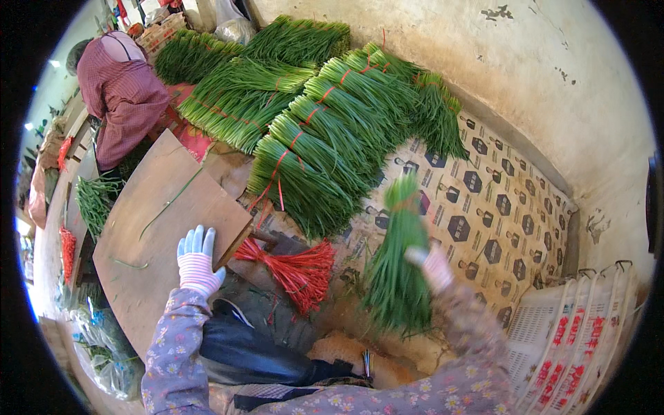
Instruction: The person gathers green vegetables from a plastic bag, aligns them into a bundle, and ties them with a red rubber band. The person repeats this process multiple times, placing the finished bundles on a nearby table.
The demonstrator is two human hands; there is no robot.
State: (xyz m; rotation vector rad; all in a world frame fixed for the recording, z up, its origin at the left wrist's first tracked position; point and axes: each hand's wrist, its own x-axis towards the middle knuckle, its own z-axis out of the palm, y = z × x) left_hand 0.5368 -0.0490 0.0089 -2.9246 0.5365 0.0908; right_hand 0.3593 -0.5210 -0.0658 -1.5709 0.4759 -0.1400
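My left hand [199,262], in a pale glove with a striped cuff, rests flat on the edge of a wooden board [155,228] and holds nothing. Two loose green leaves [174,199] lie across that board. In my right hand [429,263], blurred and gloved too, is a bundle of garlic chives [399,259]. Its pale stem ends point up and its leaves hang down; a reddish band shows faintly near the top. Between my hands, a bunch of red ties [298,270] fans out beside the board's corner.
Tied chive bundles [332,135] lie in rows along the wall [467,41], on a printed floor sheet [482,207]. Stacked white plastic crates [565,332] with red writing stand at lower right. At upper left a person [122,88] bends over. Plastic bags [106,358] sit at lower left.
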